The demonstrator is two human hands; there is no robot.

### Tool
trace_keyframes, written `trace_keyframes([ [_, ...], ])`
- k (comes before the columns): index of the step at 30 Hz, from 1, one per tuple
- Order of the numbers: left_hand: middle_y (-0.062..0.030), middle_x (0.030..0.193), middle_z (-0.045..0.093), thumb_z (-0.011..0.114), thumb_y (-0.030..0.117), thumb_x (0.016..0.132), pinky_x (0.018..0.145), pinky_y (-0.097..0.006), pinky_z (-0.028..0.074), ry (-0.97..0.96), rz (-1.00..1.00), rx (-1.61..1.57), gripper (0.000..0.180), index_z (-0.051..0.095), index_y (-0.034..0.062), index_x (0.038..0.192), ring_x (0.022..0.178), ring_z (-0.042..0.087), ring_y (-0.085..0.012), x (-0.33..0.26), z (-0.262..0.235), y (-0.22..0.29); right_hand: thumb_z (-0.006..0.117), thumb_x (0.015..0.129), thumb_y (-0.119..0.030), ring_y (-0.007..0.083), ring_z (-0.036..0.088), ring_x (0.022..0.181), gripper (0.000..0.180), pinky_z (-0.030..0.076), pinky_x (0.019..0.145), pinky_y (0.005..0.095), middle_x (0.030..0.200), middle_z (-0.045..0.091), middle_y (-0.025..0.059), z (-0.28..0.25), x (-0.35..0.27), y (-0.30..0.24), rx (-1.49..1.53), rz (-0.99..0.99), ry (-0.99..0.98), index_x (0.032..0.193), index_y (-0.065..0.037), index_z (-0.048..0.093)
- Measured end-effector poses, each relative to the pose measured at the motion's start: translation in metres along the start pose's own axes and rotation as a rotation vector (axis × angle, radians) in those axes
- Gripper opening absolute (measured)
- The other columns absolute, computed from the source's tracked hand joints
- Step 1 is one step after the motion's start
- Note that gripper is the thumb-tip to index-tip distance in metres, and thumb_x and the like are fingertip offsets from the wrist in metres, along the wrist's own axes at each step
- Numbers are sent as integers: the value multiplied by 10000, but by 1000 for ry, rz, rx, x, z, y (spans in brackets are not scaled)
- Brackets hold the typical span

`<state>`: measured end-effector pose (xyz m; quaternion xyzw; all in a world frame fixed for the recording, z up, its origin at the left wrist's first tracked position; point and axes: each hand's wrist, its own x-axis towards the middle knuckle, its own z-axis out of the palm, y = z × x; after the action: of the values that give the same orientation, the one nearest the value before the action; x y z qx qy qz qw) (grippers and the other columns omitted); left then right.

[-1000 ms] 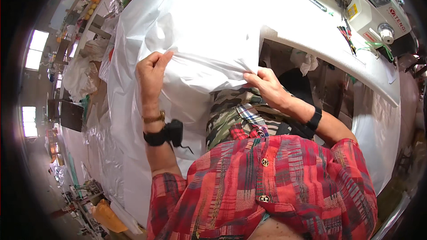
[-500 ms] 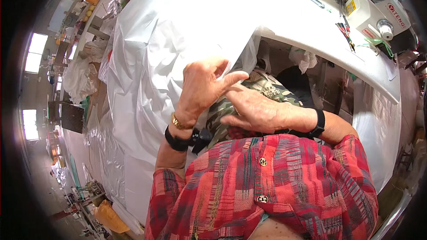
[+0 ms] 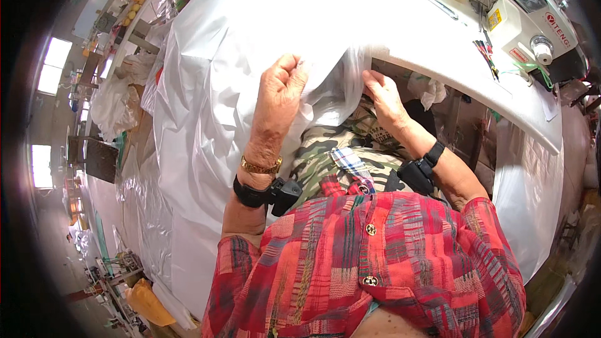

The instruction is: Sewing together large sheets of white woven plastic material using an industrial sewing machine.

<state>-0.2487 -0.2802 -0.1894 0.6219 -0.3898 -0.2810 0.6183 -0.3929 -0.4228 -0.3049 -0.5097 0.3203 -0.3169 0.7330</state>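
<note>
A large white sheet of thin, glossy material (image 3: 213, 125) spreads over the table and hangs down in folds across my lap. My left hand (image 3: 280, 94) is closed on it, with thumb and forefinger pinched together near its front part. To the right, my right hand (image 3: 387, 101) pinches the sheet's edge between thumb and fingers, where the material looks translucent and bunched. Between the two hands the sheet droops over my camouflage trousers (image 3: 325, 150). Each wrist wears a black strap with a small black device; the left also has a gold watch.
A white machine housing (image 3: 532, 31) with a knob stands at the right of the white tabletop (image 3: 476, 78). Near it lie a slim silver tool (image 3: 440, 5) and red-and-black handled tools (image 3: 486, 56). Cluttered shelves (image 3: 125, 31) and crumpled plastic (image 3: 116, 109) are on the left.
My hands were close together over my lap. They have moved apart, the right going up and right to the sheet's edge, which is now drawn over my lap between them.
</note>
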Motion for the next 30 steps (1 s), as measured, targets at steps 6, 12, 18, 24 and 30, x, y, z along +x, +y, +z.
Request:
trace_keyframes([
  [6, 28, 793, 637, 710, 144, 898, 592, -190, 432, -51, -73, 26, 164, 658, -9, 924, 685, 531, -16, 4, 5, -3, 649, 948, -178, 121, 633, 871, 207, 508, 829, 285, 916, 688, 47, 0, -47, -49, 100, -75, -490, 1026, 13, 664],
  [12, -13, 808, 683, 746, 117, 828, 609, -233, 479, -253, -176, -19, 158, 690, -21, 882, 711, 578, -51, 1, 15, -20, 620, 972, -196, 139, 648, 912, 222, 525, 854, 304, 992, 699, 87, 15, -64, -66, 128, 73, -680, 1029, 15, 658],
  [18, -9, 805, 683, 678, 75, 804, 610, -252, 492, -230, -78, 190, 121, 681, -23, 875, 715, 579, -57, 3, 18, -35, 624, 970, -202, 54, 595, 826, 223, 494, 737, 246, 880, 691, 12, 11, -75, -65, -129, -17, -550, 978, 12, 690],
  [24, -197, 724, 642, 693, 140, 795, 585, -342, 481, -149, 144, 751, 197, 623, -42, 824, 627, 620, -209, -1, 24, -40, 631, 959, -195, 47, 558, 735, 227, 480, 669, 255, 773, 661, 8, 12, -80, -80, -266, -51, -638, 901, 17, 686],
  [30, -204, 699, 611, 720, 169, 817, 566, -367, 463, -26, 272, 771, 239, 611, -34, 882, 637, 647, -251, -12, 36, -32, 664, 917, -224, 224, 612, 581, 239, 479, 570, 339, 654, 626, 134, 21, -72, -93, -634, -378, -671, 836, 0, 664],
])
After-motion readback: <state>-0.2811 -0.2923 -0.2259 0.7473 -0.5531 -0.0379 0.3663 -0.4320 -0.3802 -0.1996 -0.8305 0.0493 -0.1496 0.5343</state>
